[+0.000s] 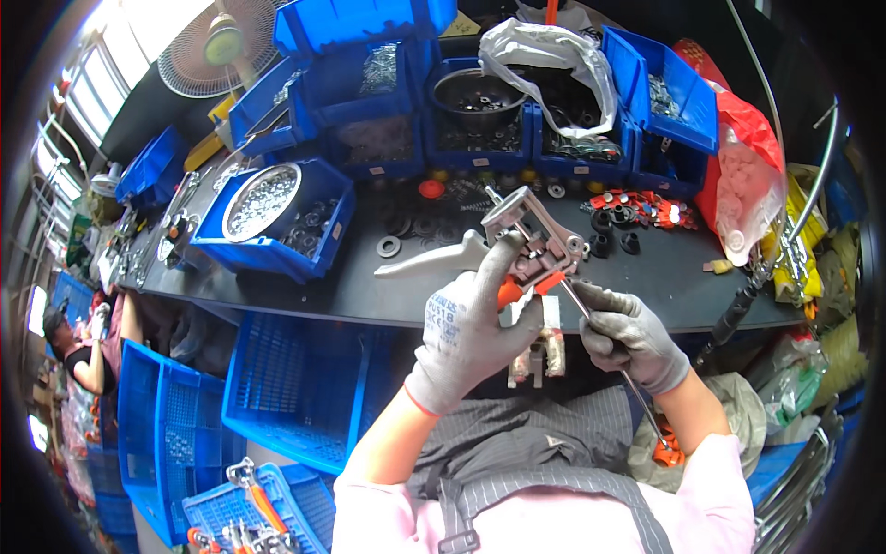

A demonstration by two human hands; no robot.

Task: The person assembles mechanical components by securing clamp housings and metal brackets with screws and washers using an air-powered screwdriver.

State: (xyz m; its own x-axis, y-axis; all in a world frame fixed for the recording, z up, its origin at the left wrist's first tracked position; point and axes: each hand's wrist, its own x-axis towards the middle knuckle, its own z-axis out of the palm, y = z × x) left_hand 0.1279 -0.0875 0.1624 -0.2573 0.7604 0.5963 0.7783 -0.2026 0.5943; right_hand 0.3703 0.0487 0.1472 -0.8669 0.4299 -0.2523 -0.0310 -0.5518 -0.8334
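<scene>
Over the workbench's front edge, my left hand (471, 328) is closed around a grey metal hand tool (552, 242). This tool has a round metal plate at its top, an orange part and a long pale lever handle (429, 257) pointing left. My right hand (637, 342) grips a thin metal rod (637, 388). The rod's upper end meets the tool beside the orange part; its lower end slants down toward an orange piece (668, 447) near my right forearm. Whether the rod is inside the tool or only touching it, I cannot tell. Two tan, wrapped-looking prongs (553, 342) show below the tool.
Blue bins (378, 143) of small metal parts line the bench's back. A blue bin (268, 254) with a metal bowl stands left. Washers (389, 246) and orange parts (641, 208) lie on the bench (351, 300). Blue crates (305, 397) sit lower left. Another person (90, 355) works far left.
</scene>
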